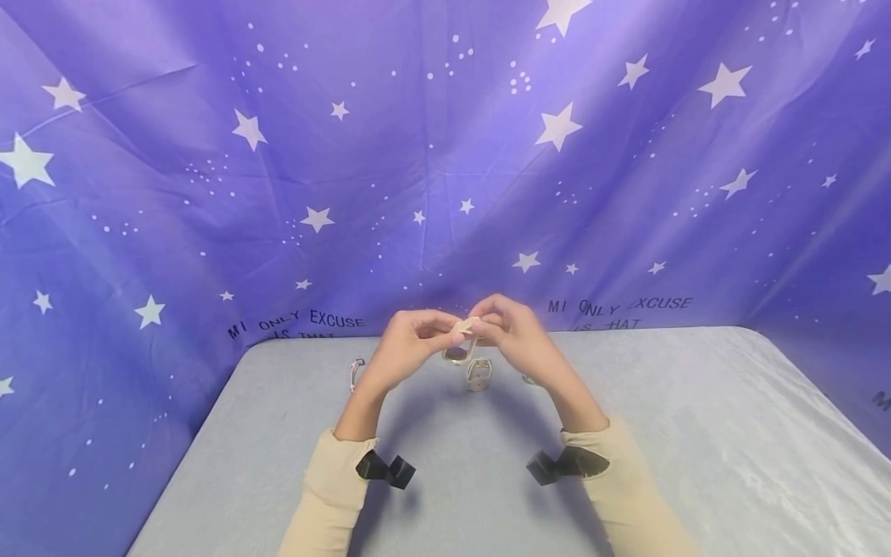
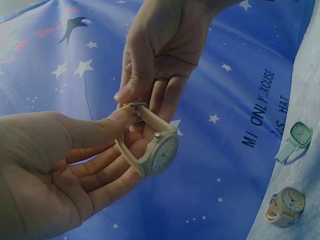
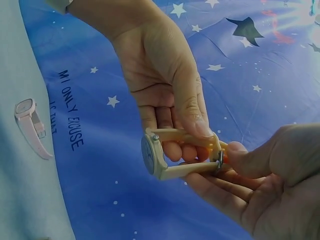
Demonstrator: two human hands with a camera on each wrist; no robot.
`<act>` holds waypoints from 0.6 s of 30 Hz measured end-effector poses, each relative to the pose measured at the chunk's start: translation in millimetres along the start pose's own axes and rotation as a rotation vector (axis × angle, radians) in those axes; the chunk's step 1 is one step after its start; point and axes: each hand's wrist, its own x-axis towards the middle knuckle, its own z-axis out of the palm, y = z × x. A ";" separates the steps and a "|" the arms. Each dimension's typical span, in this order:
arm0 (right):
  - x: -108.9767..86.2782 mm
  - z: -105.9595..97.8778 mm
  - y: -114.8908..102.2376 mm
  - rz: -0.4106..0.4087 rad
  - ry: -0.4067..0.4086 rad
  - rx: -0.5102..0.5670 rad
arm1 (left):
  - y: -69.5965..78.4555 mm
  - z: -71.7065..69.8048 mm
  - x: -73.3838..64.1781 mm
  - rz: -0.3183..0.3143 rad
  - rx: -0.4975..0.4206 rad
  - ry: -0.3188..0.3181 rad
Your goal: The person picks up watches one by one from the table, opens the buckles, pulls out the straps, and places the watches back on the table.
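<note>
Both hands hold a cream wristwatch (image 2: 161, 155) in the air above the table, its round dial hanging below the strap. With thumb and fingers, my left hand (image 1: 407, 348) pinches one strap end near the metal buckle (image 3: 220, 159). Opposite it, my right hand (image 1: 518, 333) pinches the strap on the buckle side. In the right wrist view the strap (image 3: 187, 170) forms a loop, one end lying at the buckle. How far that end passes through is hidden by the fingertips.
On the grey cloth-covered table (image 1: 473, 495) lie a pink watch (image 3: 31, 125) on the left, a beige round-dial watch (image 2: 290, 202) in the middle and a green square watch (image 2: 300, 135) on the right. A purple star-patterned curtain (image 1: 390, 155) hangs behind.
</note>
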 end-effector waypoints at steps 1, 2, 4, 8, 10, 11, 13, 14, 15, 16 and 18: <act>-0.1 -0.4 0.0 -0.002 -0.006 0.008 | 0.5 -0.2 0.1 -0.002 -0.014 -0.003; -0.2 -0.7 -0.2 -0.004 -0.012 0.018 | 0.4 -0.2 0.2 -0.001 -0.018 -0.006; -0.1 -1.4 -0.2 -0.014 -0.021 -0.004 | 1.3 -0.3 -0.2 0.009 0.009 -0.006; 0.0 -2.4 0.7 -0.031 -0.037 -0.042 | 1.8 -0.2 -0.3 0.023 0.070 -0.009; -0.1 -2.7 1.2 -0.032 -0.042 -0.042 | 1.3 -0.4 -0.3 0.026 0.077 -0.014; -0.2 -2.8 1.3 -0.030 -0.043 -0.034 | 1.0 -0.3 -0.1 0.023 0.072 -0.015; -0.6 -3.3 0.3 -0.019 -0.041 -0.013 | 0.6 -0.1 0.2 0.018 0.062 -0.015; -0.9 -3.5 -0.1 -0.012 -0.041 0.000 | 0.4 0.1 0.1 0.014 0.058 -0.015; -1.0 -3.6 -0.1 -0.007 -0.043 0.013 | 0.8 0.4 -0.2 0.012 0.054 -0.014; -1.2 -3.8 -0.5 -0.001 -0.045 0.023 | 1.3 1.0 -0.6 0.007 0.050 -0.015; -2.0 -4.0 -0.5 0.003 -0.046 0.018 | 1.8 2.3 -1.4 0.000 0.053 -0.012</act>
